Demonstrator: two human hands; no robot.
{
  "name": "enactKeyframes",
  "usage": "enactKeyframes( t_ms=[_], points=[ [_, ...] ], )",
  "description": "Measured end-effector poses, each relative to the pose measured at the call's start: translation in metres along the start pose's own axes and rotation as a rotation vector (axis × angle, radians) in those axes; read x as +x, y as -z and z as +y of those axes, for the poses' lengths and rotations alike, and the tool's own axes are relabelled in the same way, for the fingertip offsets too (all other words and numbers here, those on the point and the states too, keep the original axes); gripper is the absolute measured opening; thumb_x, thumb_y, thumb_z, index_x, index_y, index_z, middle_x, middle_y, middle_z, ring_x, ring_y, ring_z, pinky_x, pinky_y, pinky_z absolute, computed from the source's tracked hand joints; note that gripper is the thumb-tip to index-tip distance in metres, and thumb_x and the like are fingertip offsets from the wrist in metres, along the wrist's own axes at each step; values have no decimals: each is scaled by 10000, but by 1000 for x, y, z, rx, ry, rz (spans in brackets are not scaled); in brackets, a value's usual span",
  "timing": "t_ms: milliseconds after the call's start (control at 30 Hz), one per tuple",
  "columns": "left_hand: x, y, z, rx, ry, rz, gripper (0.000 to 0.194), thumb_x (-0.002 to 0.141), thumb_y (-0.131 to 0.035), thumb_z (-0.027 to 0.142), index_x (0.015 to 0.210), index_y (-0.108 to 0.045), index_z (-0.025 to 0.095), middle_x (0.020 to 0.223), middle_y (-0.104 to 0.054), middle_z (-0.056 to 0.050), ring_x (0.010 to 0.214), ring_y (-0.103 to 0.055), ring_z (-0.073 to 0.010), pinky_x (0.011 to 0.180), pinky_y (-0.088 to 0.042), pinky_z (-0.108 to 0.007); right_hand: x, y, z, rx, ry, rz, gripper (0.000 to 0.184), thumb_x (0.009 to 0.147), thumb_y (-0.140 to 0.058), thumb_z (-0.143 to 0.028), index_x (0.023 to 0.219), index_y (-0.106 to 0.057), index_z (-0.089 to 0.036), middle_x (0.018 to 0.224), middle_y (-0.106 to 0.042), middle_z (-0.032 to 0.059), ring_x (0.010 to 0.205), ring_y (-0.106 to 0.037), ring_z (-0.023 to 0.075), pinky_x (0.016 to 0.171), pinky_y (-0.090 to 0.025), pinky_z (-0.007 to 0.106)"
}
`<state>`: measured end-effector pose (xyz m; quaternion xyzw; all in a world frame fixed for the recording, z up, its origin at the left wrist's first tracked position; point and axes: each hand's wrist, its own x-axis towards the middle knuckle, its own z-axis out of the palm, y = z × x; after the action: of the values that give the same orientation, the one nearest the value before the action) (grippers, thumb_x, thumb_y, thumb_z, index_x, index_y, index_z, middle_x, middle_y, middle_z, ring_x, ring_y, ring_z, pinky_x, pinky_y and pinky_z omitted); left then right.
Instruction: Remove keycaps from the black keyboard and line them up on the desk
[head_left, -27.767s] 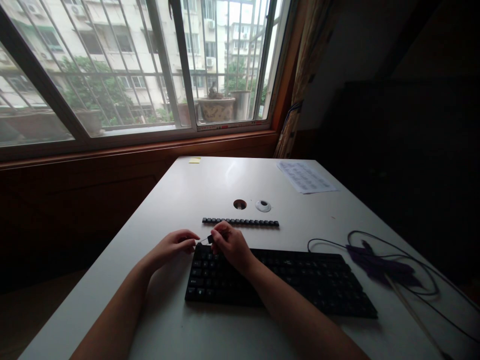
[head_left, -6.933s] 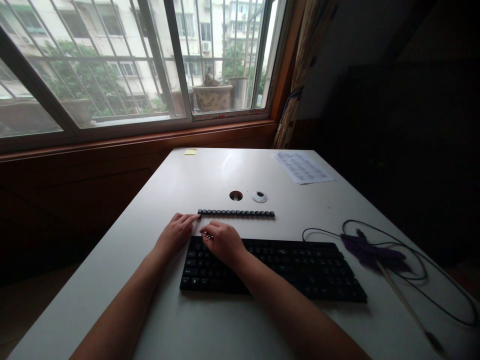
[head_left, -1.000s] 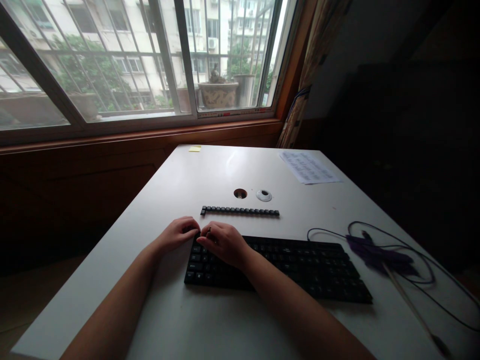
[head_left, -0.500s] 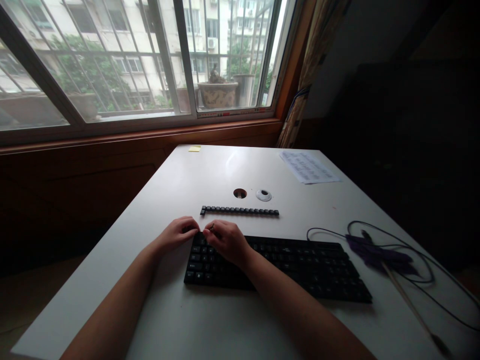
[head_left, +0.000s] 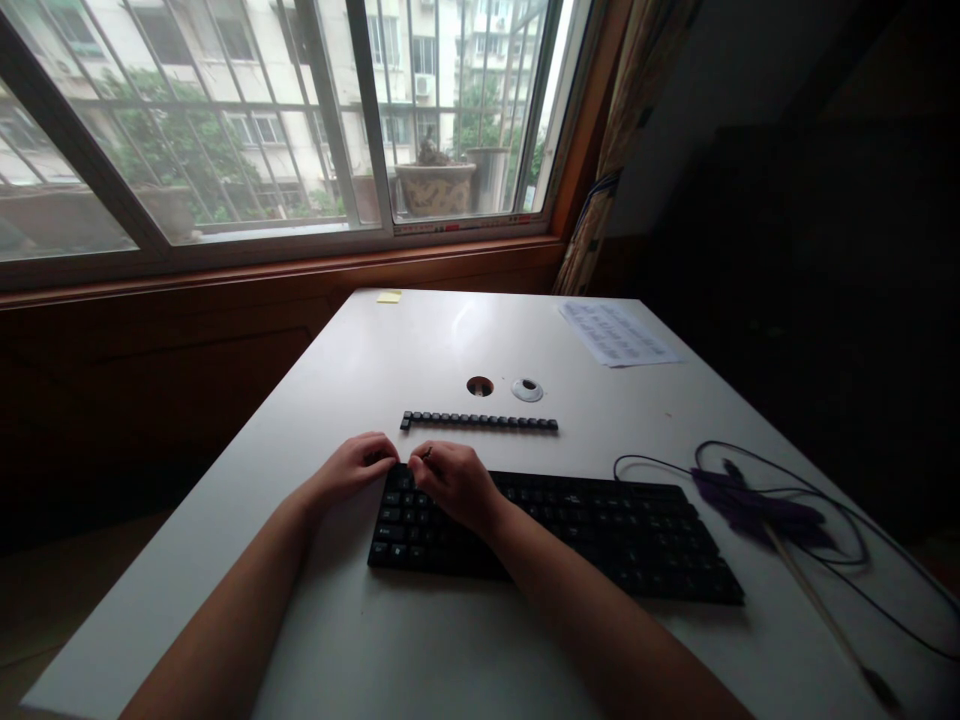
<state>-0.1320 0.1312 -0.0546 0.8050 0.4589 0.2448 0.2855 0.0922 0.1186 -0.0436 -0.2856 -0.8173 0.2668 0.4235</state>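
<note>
Resting by keyboard [head_left: 600, 535] corner: left hand [head_left: 352, 468], grip can't be told | right hand [head_left: 457, 482] above it, grip pinching small object [head_left: 427, 454]

Print in Sight, None of It Legible

Nearer than the right hand's fingers [head_left: 437, 462], pale legends [head_left: 379, 549] on the keyboard [head_left: 622, 540] keys are too small to read. Right of them, a pale mark [head_left: 572, 498] along its far edge is unclear. Beyond them, rightward, the sheet's printed lines [head_left: 616, 340] blur; farther, red marks [head_left: 519, 219] on the window frame [head_left: 480, 230] are illegible.
</note>
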Motion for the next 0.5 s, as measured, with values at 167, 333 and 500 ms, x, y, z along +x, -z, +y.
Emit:
enactKeyframes(
  t_ms=[167,333,500],
  points=[
    [0,0,0,7,8,-8,187,884,-545,290,858,-679,162,838,-651,-40,807,-587,-182,748,-455,-278,0,1,0,1,-4,9,201,908,-494,-245,790,-641,-176,652,-587,-2,590,-514,109,598,-411,217],
    [-1,1,1,-3,15,-6,189,882,-542,285,860,-682,161,840,-652,-43,805,-584,-183,745,-457,-280,1,2,0,32,-15,9,206,904,-497,-238,772,-643,-176,631,-589,-4,576,-519,107,585,-414,213],
    [0,1,4,-10,26,-8,200,878,-544,303,854,-682,161,837,-655,-45,809,-583,-186,745,-463,-281,0,4,-2,47,-56,-17,247,923,-472,-257,757,-637,-176,599,-582,-9,544,-514,102,561,-415,210]
  ],
)
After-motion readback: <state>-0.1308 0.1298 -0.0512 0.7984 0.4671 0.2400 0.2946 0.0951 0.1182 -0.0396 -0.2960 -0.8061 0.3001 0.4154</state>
